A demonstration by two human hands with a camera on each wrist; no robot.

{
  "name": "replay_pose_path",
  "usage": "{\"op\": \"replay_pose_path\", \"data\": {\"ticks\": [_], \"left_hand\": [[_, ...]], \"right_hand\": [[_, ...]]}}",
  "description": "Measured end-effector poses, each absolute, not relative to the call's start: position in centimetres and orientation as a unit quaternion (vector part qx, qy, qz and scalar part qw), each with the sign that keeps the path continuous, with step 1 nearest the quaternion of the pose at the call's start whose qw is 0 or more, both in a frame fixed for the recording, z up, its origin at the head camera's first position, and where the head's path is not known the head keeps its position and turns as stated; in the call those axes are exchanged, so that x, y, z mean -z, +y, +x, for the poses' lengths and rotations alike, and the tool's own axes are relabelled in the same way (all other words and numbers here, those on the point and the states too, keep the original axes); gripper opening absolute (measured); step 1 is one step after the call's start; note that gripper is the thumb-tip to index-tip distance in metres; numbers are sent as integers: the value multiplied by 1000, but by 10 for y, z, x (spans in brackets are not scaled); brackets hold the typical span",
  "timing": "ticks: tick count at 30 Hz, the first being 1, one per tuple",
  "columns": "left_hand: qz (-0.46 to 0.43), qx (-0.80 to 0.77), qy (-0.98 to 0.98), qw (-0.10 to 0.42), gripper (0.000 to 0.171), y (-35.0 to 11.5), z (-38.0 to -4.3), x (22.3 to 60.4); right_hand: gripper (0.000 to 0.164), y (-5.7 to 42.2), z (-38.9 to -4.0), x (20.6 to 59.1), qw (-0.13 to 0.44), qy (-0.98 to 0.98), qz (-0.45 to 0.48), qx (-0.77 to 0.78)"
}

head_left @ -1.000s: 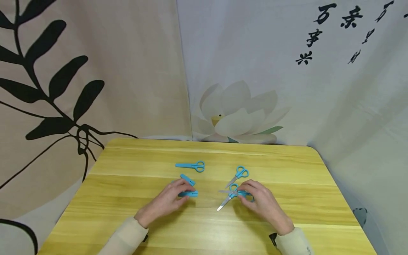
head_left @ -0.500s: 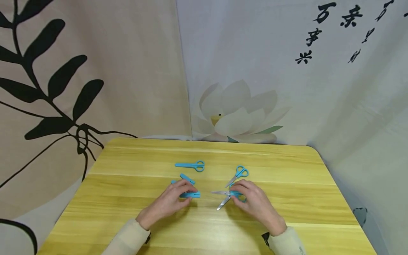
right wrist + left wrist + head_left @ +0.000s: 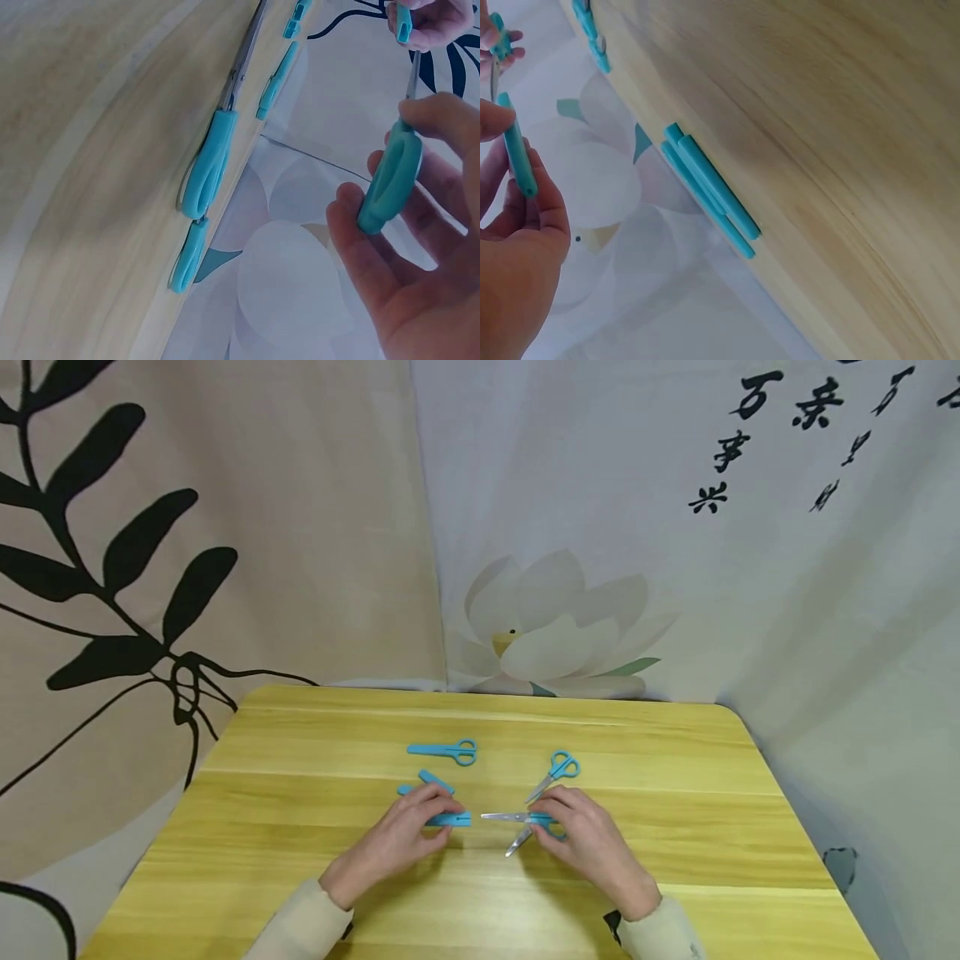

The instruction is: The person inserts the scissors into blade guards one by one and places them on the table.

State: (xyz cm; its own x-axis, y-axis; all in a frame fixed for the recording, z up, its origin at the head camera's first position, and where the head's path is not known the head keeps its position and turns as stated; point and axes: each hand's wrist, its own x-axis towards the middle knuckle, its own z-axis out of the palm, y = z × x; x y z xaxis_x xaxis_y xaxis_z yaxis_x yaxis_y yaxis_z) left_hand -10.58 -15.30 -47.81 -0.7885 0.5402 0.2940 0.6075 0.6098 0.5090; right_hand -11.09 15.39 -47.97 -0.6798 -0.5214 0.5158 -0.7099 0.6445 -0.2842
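My left hand (image 3: 401, 833) pinches a blue scissors cover (image 3: 450, 819) between thumb and fingers, its end pointing right. In the left wrist view the cover (image 3: 516, 146) is held lengthwise. My right hand (image 3: 588, 839) grips a pair of scissors (image 3: 506, 817) by the blue handles, which show in the right wrist view as loops (image 3: 394, 180) between thumb and fingers. The scissors' closed metal blades point left at the cover, with a small gap between tip and cover. A second pair of scissors (image 3: 519, 842) lies on the table, its handles hidden by my right hand.
On the wooden table (image 3: 420, 910), scissors in a blue cover (image 3: 442, 750) lie farther back. Two loose blue covers (image 3: 437, 781) (image 3: 405, 790) lie behind my left hand. Uncovered scissors (image 3: 558, 767) lie behind my right hand. A printed curtain (image 3: 337, 527) hangs behind the table.
My right hand has moved left with the scissors, lifting them away from the pair on the table and bringing the blades close to the cover. My left hand has shifted slightly right.
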Motion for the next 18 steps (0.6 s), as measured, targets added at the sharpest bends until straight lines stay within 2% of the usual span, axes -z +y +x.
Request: {"op": "replay_pose_path", "data": {"ticks": [18], "left_hand": [[-334,315,-886,70,28,-147,-104,479]], "right_hand": [[25,150,-107,480,185,-894,341,-226]]}}
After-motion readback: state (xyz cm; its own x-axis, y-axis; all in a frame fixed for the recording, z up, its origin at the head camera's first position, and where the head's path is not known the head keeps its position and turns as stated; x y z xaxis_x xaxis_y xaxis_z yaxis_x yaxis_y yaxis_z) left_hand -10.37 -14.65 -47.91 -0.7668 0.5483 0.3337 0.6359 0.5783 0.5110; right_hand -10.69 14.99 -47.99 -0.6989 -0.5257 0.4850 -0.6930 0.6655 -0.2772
